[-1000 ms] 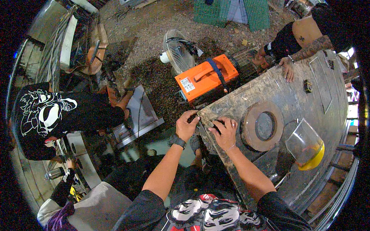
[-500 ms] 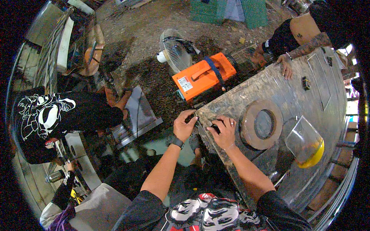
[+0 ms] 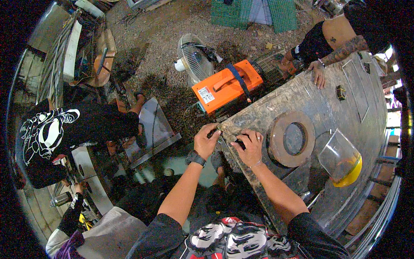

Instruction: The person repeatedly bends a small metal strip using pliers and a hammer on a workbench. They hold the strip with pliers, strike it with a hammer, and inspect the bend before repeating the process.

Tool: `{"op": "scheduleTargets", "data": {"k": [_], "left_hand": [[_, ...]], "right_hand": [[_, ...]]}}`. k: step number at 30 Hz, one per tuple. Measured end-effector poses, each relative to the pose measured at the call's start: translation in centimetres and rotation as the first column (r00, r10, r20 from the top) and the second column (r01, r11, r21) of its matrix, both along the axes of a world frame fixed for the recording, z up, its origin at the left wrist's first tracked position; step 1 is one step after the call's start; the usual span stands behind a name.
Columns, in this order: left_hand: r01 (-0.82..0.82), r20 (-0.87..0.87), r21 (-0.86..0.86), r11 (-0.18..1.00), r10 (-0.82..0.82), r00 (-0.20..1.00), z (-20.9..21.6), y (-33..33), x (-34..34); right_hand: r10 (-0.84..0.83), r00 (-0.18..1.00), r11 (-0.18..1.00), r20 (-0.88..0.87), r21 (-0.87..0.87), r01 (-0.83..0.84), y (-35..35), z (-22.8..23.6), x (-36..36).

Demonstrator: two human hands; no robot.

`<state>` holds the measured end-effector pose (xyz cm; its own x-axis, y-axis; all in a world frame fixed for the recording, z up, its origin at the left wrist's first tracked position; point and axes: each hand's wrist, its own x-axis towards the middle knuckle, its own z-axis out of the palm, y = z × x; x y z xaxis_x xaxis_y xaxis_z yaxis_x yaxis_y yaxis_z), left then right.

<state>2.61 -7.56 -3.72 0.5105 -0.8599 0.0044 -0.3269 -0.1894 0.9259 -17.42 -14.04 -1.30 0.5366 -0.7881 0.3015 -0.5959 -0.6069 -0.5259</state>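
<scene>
Thumb and fingers of my left hand (image 3: 206,140) are closed together at the near-left corner of the worktable (image 3: 269,103); what they pinch, if anything, is too small to make out. My right hand (image 3: 250,149) rests by the table's edge, its fingers curled over a small black object (image 3: 238,143) that is mostly hidden under them. Just right of that hand a thick rusty ring (image 3: 276,149) lies flat on the tabletop.
A face shield (image 3: 347,172) with a yellow crown lies on the table's right. An orange machine (image 3: 228,86) and a fan (image 3: 194,56) stand beyond the corner. One co-worker's hand (image 3: 318,74) rests on the far edge; another person (image 3: 77,134) bends over a metal sheet (image 3: 151,129) at left.
Both my hands stay in place at the table edge. The co-worker at left has shifted slightly, with an arm moved up by the metal sheet.
</scene>
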Motion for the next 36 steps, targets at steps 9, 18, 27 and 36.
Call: {"op": "scheduleTargets", "data": {"k": [9,18,27,36], "left_hand": [[0.046,-0.057,0.020,0.999,-0.045,0.997,-0.3,-0.5,0.6],[0.006,-0.068,0.026,1.000,-0.004,0.998,-0.5,-0.4,0.4],[-0.022,-0.083,0.000,1.000,0.022,0.996,-0.5,-0.1,0.0],[0.049,-0.060,0.040,0.998,-0.047,0.997,0.1,0.5,0.6]], "right_hand": [[-0.005,1.000,1.000,-0.011,0.030,0.005,-0.2,-0.2,0.4],[-0.047,0.999,0.998,0.002,0.046,0.047,-0.2,-0.7,0.4],[-0.037,0.999,0.999,0.008,-0.004,0.037,0.0,-0.6,0.4],[-0.026,1.000,1.000,0.010,0.017,0.026,0.7,-0.2,-0.1]]}}
